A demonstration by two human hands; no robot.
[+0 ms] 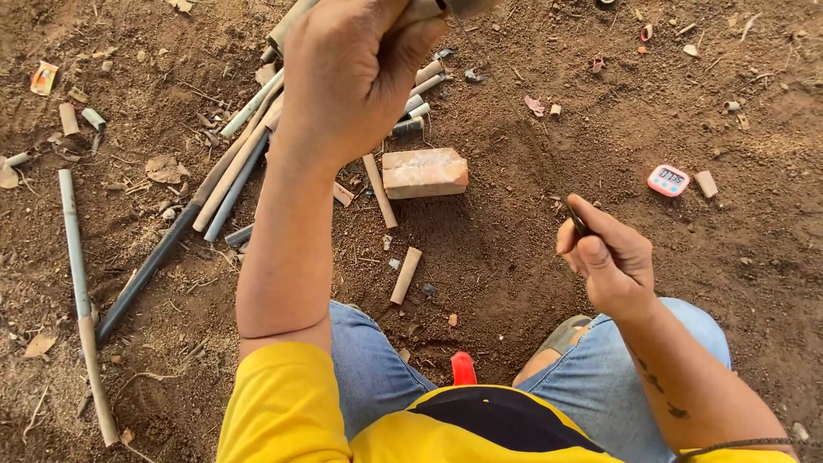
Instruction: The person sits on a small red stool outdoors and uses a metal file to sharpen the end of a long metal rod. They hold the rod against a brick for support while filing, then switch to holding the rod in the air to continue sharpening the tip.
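Note:
My left hand [351, 77] is raised close to the camera. Its fist is closed around a pale pipe-like piece [426, 10], of which only a short bit shows at the top edge. A thin dark wire or cord [514, 111] runs taut from that piece down to my right hand [609, 261]. The right hand pinches the wire's lower end between thumb and fingers, above my right knee. What lies inside the left fist is hidden.
I sit on bare brown soil. A brick [424, 171] lies ahead, beside a pile of grey and tan pipes [231, 163] and short cut pieces [405, 274]. A long pipe [73, 249] lies at left, a pink timer [668, 180] at right, a red object [463, 367] between my knees.

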